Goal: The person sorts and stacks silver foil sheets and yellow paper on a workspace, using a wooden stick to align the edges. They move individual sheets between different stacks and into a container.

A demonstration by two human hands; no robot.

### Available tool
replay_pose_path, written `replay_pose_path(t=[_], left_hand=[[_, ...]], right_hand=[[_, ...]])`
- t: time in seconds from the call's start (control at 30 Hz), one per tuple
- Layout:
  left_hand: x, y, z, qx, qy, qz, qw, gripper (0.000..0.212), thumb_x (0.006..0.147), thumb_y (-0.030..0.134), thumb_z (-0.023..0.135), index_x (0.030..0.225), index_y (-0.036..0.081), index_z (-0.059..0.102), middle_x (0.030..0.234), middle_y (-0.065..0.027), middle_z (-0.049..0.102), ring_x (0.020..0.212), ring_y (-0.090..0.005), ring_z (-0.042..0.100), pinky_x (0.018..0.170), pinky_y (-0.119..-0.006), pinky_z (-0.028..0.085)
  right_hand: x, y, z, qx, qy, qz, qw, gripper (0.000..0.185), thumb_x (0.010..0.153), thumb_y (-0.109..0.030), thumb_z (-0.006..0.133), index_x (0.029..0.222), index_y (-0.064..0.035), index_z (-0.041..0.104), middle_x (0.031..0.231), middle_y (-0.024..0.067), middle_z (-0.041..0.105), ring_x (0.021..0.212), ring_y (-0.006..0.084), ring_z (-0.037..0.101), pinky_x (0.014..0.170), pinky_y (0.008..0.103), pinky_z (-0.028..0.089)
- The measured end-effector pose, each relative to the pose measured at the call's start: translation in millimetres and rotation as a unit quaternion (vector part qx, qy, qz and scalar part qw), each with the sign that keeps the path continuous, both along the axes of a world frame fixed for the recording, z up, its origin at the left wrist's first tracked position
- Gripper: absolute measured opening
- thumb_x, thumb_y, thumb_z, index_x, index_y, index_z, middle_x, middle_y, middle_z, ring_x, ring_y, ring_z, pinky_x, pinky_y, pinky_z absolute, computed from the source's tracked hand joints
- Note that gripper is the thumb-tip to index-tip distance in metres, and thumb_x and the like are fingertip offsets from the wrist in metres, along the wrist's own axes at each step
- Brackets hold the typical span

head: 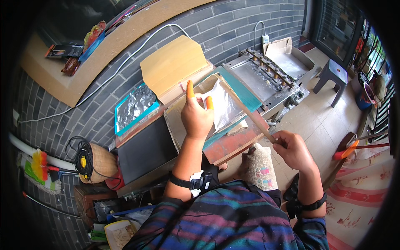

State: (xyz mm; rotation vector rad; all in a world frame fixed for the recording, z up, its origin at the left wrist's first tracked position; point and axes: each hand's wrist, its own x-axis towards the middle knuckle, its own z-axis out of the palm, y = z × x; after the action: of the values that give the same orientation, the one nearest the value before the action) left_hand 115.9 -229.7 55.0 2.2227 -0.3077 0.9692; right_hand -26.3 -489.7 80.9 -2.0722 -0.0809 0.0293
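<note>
My left hand (197,117) wears orange finger covers on two fingers and pinches the edge of a thin white sheet (220,101), with its index finger pointing up. The sheet hangs over a shallow frame or tray with worn edges (175,120), which lies partly on a ribbed teal mat (234,89). My right hand (290,150) grips the near end of a long, thin wooden strip (254,120). The strip slants from that hand across the right part of the frame. Whether its far end touches the sheet, I cannot tell.
Yellow paper (172,65) leans over a wooden block behind the frame. At left are a teal tray of crumpled dark sheets (136,107) and a black panel (147,153). A metal device (259,78) stands at right, a grey stool (334,75) beyond. A towel (262,167) lies near my lap.
</note>
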Motion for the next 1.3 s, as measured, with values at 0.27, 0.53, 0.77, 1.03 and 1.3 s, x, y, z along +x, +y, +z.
replay_pose_path(t=[0.27, 0.53, 0.77, 1.03, 1.3], left_hand=[[5, 17, -9, 0.005, -0.034, 0.041, 0.999, 0.074, 0.077, 0.009, 0.071, 0.14, 0.002, 0.034, 0.078, -0.0081, 0.062, 0.07, -0.0254, 0.062, 0.065, -0.038, 0.05], [-3, 26, -5, 0.008, -0.039, 0.07, 0.997, 0.074, 0.077, 0.009, 0.072, 0.141, 0.002, 0.035, 0.077, -0.008, 0.063, 0.069, -0.0241, 0.063, 0.064, -0.037, 0.05], [-14, 6, 4, -0.177, 0.09, -0.222, 0.955, 0.073, 0.085, 0.001, 0.066, 0.145, 0.001, 0.025, 0.094, -0.0142, 0.066, 0.082, -0.0189, 0.067, 0.07, -0.029, 0.054], [-33, 68, -12, -0.135, 0.086, -0.083, 0.984, 0.06, 0.09, 0.001, 0.06, 0.143, 0.004, 0.032, 0.103, -0.0114, 0.066, 0.087, -0.0152, 0.065, 0.076, -0.026, 0.051], [-60, 157, -59, -0.099, 0.289, 0.13, 0.943, 0.068, 0.085, 0.019, 0.067, 0.14, -0.005, 0.033, 0.106, -0.0153, 0.067, 0.088, -0.0235, 0.066, 0.081, -0.035, 0.052]], right_hand=[[9, -3, -8, 0.003, -0.001, 0.005, 1.0, 0.013, 0.08, -0.004, 0.063, 0.091, 0.0029, 0.062, 0.06, 0.0082, 0.052, 0.054, 0.0135, 0.046, 0.051, 0.0315, 0.04], [9, -3, -4, 0.014, 0.021, 0.0, 1.0, 0.014, 0.08, -0.003, 0.063, 0.093, 0.0021, 0.062, 0.061, 0.0054, 0.053, 0.055, 0.0118, 0.047, 0.051, 0.0304, 0.04], [6, -3, -2, 0.037, 0.021, -0.009, 0.999, 0.017, 0.082, -0.001, 0.062, 0.098, 0.0025, 0.062, 0.062, 0.0036, 0.053, 0.057, 0.0098, 0.048, 0.052, 0.0281, 0.04], [11, -13, -19, 0.177, 0.029, -0.118, 0.977, 0.013, 0.093, -0.008, 0.057, 0.102, 0.0016, 0.058, 0.061, 0.0, 0.051, 0.046, 0.0056, 0.045, 0.04, 0.0207, 0.034], [79, 1, -43, 0.21, -0.074, -0.05, 0.974, 0.01, 0.094, -0.007, 0.056, 0.086, -0.001, 0.054, 0.073, 0.002, 0.059, 0.064, 0.0095, 0.053, 0.06, 0.0247, 0.044]])
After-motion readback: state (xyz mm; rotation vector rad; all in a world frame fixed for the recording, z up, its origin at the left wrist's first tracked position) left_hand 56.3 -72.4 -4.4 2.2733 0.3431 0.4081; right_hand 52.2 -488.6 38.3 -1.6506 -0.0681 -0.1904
